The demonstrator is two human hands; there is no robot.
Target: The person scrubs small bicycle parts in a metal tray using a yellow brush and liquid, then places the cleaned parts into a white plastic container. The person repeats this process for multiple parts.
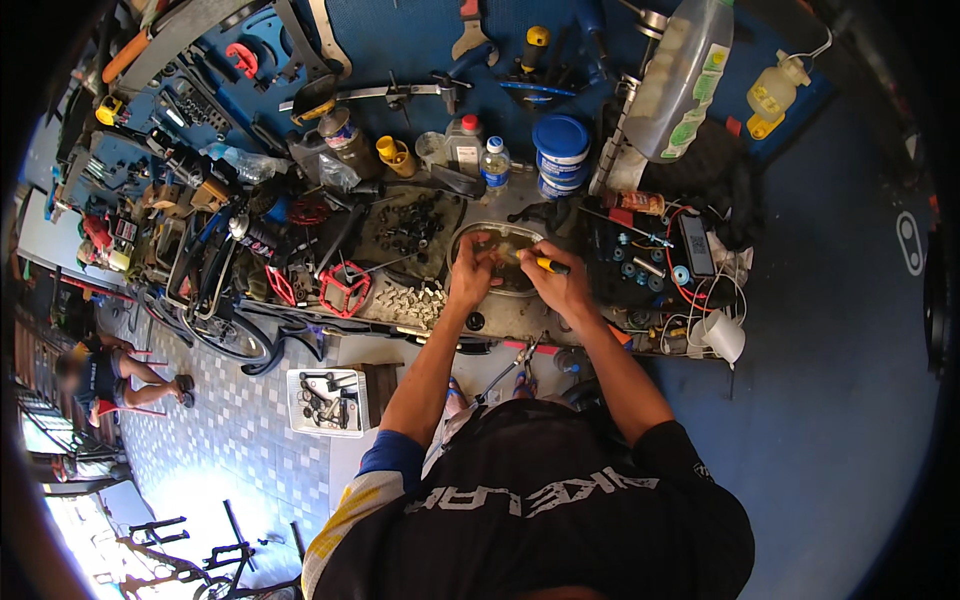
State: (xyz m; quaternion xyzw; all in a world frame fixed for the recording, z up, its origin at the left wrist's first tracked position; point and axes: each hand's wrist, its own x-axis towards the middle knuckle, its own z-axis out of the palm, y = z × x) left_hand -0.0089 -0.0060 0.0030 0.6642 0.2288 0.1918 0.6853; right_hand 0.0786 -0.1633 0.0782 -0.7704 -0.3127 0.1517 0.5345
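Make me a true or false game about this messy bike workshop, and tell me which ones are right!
1. The right hand holds a yellow-handled tool. True.
2. The left hand is up among the bottles. False: it is at the metal tray.
3. The big red pedal lies right of the tray. False: it lies left of it.
4. A blue-lidded tub stands behind the tray. True.
5. The phone is on the floor. False: it is on the bench.

The site is a bicycle workshop. Hand tools (472,43) hang behind the counter (525,318); red pedals (345,290) lie on it.
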